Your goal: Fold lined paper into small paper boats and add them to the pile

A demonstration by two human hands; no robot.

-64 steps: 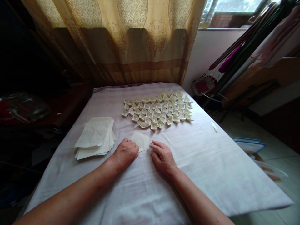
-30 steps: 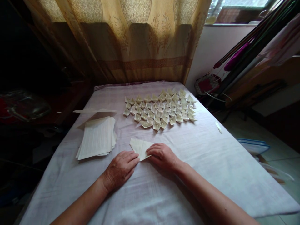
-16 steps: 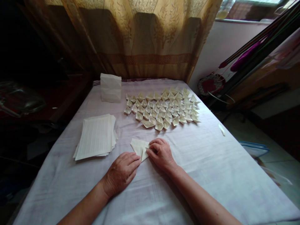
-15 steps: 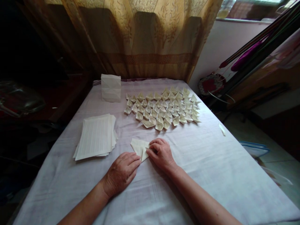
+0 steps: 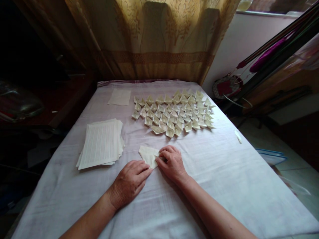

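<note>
A partly folded piece of pale paper point(image 5: 147, 154) lies flat on the cloth in front of me. My left hand point(image 5: 132, 181) has its fingers together, with the fingertips on the paper's near corner. The right edge is pinched between the thumb and fingers of my right hand point(image 5: 171, 163), which hide part of the fold. Just beyond, several small folded paper boats point(image 5: 171, 114) stand in close rows.
To the left is a stack of lined paper sheets point(image 5: 101, 144). A single creased sheet point(image 5: 119, 97) lies at the back left. The table point(image 5: 224, 192) wears a pale cloth, with a small white scrap point(image 5: 238, 136) near its right edge. A patterned curtain point(image 5: 149, 43) hangs behind.
The creased sheet at the back left stood upright before and now lies flat. The view has tilted slightly downward. Both hands keep nearly the same place on the folded paper, my left fingertips slightly further right.
</note>
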